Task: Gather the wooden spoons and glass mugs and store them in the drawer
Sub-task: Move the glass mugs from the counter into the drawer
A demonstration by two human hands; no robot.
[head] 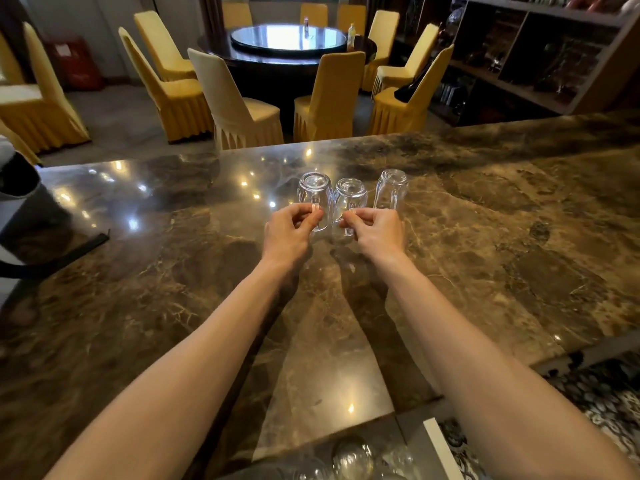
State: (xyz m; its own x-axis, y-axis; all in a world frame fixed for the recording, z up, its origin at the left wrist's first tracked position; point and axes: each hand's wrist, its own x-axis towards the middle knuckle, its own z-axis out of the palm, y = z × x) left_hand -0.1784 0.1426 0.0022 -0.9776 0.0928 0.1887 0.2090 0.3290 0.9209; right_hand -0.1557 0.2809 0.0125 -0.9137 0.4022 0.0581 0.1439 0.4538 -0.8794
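Note:
Three clear glass mugs stand upside down in a row on the brown marble counter (485, 237). My left hand (289, 233) pinches the handle of the left mug (313, 192). My right hand (375, 233) pinches the handle of the middle mug (350, 195). The right mug (390, 189) stands free just beyond my right hand. At the bottom edge an open drawer (408, 441) shows several glass pieces (353, 459) inside. No wooden spoons are in view.
Beyond the counter's far edge stand yellow-covered chairs (239, 105) around a round dark dining table (287, 43). Shelving with glassware (540, 57) lines the right wall. A dark object (20, 202) sits at the counter's left end. Patterned floor (602, 393) shows at the lower right.

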